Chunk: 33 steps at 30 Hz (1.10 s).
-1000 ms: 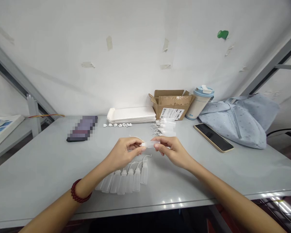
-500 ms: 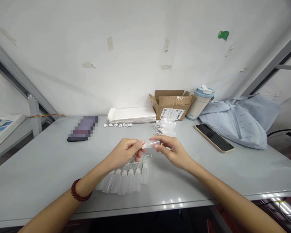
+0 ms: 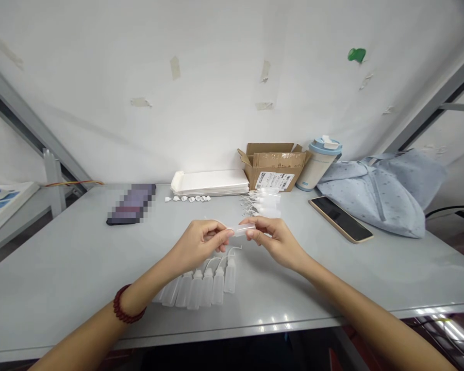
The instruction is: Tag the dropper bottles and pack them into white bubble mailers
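A small translucent plastic bottle [image 3: 245,230] is held sideways above the table, between my two hands. My right hand [image 3: 274,238] grips its body, thumb below and fingers above. At the neck end my left hand [image 3: 205,239] pinches the white top with thumb and fingers, which cover most of it. A thin pale tube pokes out behind the left fingers. Below and nearer to me lies a row of several similar bottles [image 3: 208,288] with thin bent tubes, partly hidden by my left forearm.
Several small white caps [image 3: 192,199] lie before a stack of white boxes [image 3: 212,181]. More tubed bottles [image 3: 266,202] lie by the open carton [image 3: 276,167]. A tumbler [image 3: 317,164], a phone [image 3: 340,219] and a blue fabric bag [image 3: 375,193] are at right; a blurred dark item [image 3: 133,204] is left.
My left fingers have shifted slightly on the bottle's top end, the thumb now nearer the neck. My right hand keeps its hold almost in place.
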Tool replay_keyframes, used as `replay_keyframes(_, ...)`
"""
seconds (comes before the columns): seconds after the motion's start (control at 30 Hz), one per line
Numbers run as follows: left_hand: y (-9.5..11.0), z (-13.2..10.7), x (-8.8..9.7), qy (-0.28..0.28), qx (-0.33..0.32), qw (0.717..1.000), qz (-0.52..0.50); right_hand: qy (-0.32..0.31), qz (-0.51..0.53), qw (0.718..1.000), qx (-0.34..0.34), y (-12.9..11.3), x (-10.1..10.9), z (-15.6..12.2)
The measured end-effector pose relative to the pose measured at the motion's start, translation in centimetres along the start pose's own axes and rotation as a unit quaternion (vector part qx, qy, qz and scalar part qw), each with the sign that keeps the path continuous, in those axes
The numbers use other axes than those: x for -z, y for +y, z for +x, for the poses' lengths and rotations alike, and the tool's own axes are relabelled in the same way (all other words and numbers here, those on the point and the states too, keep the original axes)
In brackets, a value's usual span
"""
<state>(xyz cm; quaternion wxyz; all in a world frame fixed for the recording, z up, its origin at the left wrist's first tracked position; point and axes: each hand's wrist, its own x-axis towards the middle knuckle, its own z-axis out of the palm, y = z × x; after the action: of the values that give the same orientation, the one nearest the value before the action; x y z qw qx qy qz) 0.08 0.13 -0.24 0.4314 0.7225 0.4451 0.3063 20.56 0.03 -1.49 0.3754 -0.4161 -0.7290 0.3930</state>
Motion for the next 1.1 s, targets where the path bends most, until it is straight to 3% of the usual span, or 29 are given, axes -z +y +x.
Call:
replay_keyframes(0.37, -1.2, 0.0, -0.2, 0.038, -0.142, 0.98, 0.134, -0.025, 0.11, 0.991, -0.074, -0.1, -0.1, 0.2)
replay_keyframes(0.63, -1.4, 0.6, 0.0, 0.025, -0.085, 0.99, 0.109, -0.038, 0.076, 0.995, -0.055, 0.5, 0.5, 0.9)
replay_keyframes(0.73, -2.1, 1.3, 0.8, 0.053, -0.065, 0.99, 0.117, 0.018, 0.029, 0.999, -0.033, 1.1, 1.1, 1.3)
replay_keyframes(0.87, -4.7, 2.8, 2.9, 0.129, -0.049, 0.967, 0.214, 0.161, -0.054, 0.985, 0.0, 2.7, 2.5, 2.3)
replay_keyframes(0.93, -6.4, 3.5, 4.4, 0.163, -0.059, 0.941, 0.29, 0.204, -0.094, 0.974, 0.035, 3.8, 3.4, 2.8)
replay_keyframes(1.1, -9.5, 4.4, 7.9, 0.233, -0.014, 0.863, 0.448, 0.267, -0.22, 0.933, 0.1, 6.0, 5.7, 3.9)
